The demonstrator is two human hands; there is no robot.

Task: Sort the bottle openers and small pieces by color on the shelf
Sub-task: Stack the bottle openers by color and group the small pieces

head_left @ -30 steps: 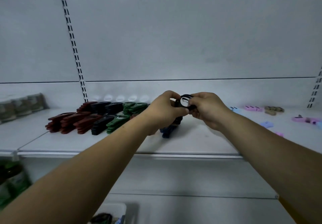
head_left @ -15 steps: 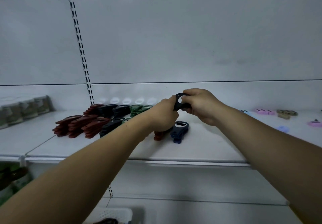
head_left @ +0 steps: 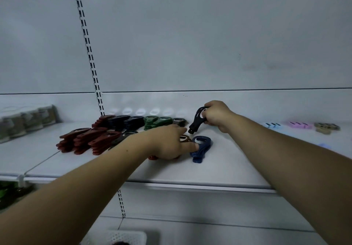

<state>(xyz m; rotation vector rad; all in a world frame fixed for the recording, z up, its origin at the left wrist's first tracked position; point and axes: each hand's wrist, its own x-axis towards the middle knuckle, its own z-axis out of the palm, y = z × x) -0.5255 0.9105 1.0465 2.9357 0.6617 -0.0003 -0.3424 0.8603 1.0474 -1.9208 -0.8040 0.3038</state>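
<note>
A black bottle opener (head_left: 197,120) hangs in the air just above and behind the blue openers (head_left: 201,148), which lie stacked on the white shelf (head_left: 228,170). The opener tilts, ring end up and narrow end pointing down toward the blue stack without touching it. The right hand (head_left: 217,116) clenches round its ring end, fingers curled tight, wrist raised and forearm stretched in from the right of the blue stack. The left hand (head_left: 167,142) lies low, palm down, just left of the blue stack; its thumb (head_left: 194,146) presses against the stack's side, and its other fingers reach forward over a brown opener (head_left: 185,137). Whether they grasp it I cannot tell. Farther left of the blue stack stand rows of reddish-brown openers (head_left: 85,140), black openers (head_left: 125,121) and green openers (head_left: 154,121). Well to the right of the blue stack lie small pastel pieces: pale blue (head_left: 272,125), pink (head_left: 300,125) and tan (head_left: 326,127). Below the blue stack, under the shelf, a white basket (head_left: 123,237) shows.
</note>
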